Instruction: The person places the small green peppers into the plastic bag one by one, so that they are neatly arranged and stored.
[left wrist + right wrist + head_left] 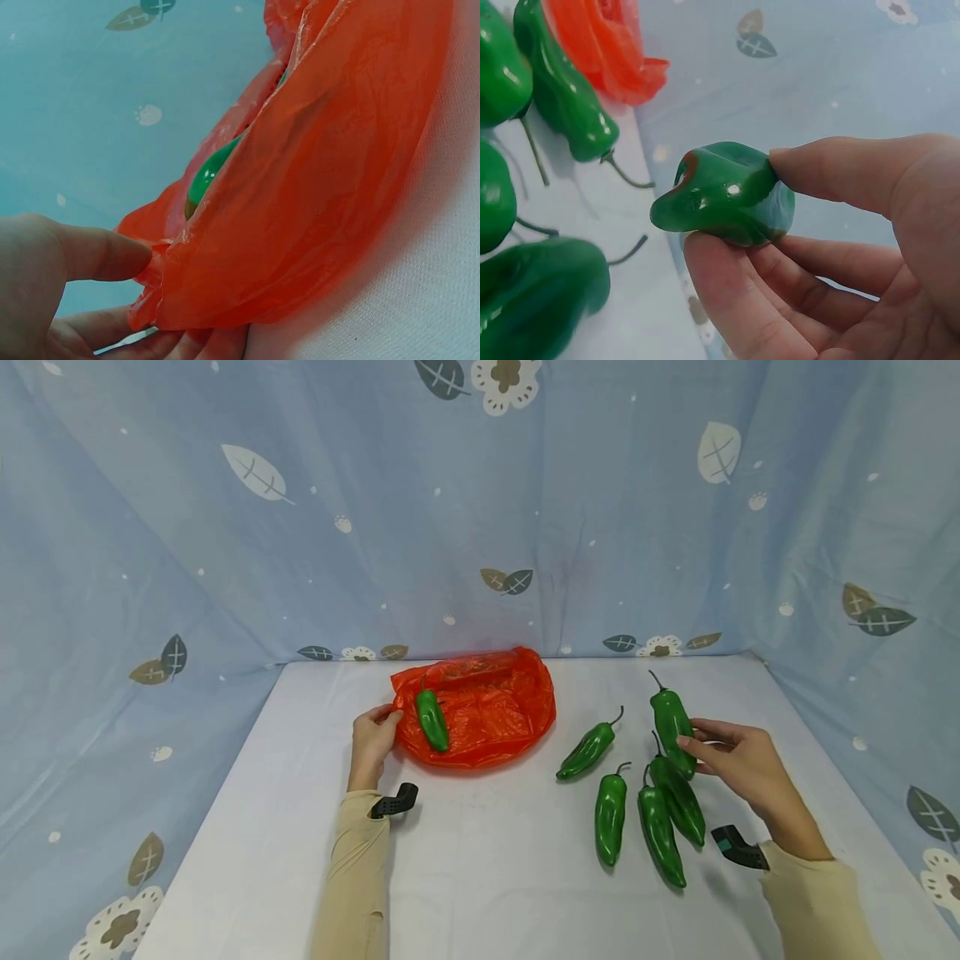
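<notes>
Glossy green, thin-stemmed and tapering, one pepper (669, 713) is pinched in the right hand (746, 767), near four similar peppers (611, 820) on the white table (487, 843). Crinkled red plastic — a bag (502, 718) with another pepper (432, 721) inside — is gripped at its left edge by the left hand (372, 742).

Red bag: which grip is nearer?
Left: the left grip pinches the left edge of the red bag; the right grip is off to the bag's right, holding a green pepper.

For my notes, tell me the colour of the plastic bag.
The plastic bag is red, clearest in the head view.
</notes>
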A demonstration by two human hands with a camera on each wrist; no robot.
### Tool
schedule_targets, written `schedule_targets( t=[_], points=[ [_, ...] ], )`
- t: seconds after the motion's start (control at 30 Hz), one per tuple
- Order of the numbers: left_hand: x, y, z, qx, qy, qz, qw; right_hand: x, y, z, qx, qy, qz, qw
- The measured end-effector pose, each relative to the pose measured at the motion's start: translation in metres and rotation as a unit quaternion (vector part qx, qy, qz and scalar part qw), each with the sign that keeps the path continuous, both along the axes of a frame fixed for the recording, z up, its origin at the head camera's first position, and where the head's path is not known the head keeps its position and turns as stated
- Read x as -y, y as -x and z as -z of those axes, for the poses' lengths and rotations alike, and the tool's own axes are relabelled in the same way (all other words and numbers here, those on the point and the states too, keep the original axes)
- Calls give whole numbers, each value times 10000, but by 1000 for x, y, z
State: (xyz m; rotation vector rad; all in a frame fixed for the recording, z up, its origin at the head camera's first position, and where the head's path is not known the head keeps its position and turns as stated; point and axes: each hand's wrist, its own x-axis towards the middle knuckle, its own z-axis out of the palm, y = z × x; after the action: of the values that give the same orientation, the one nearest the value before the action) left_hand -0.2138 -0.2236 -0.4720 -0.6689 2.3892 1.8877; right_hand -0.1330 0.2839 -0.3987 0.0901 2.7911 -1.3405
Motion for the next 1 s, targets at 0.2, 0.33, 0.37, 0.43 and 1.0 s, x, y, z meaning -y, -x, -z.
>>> schedule_targets(
  t=[0.2, 0.33, 0.37, 0.43, 1.0],
  points=[
    [0, 1, 2, 33, -38, -5, 10000, 9, 4, -4, 21, 184, -14, 9998],
    [-1, 1, 3, 74, -45, -20, 10000, 14, 6, -7, 26, 307, -58, 9995],
    [-1, 1, 3, 74, -45, -27, 10000, 15, 6, -7, 15, 331, -64, 9994],
    [-1, 1, 3, 72, -26, -36, 10000, 17, 7, -8, -9, 358, -82, 9993],
    [0, 0, 0, 25, 0, -55, 10000, 48, 23, -22, 29, 646, -419, 9970]
  ],
)
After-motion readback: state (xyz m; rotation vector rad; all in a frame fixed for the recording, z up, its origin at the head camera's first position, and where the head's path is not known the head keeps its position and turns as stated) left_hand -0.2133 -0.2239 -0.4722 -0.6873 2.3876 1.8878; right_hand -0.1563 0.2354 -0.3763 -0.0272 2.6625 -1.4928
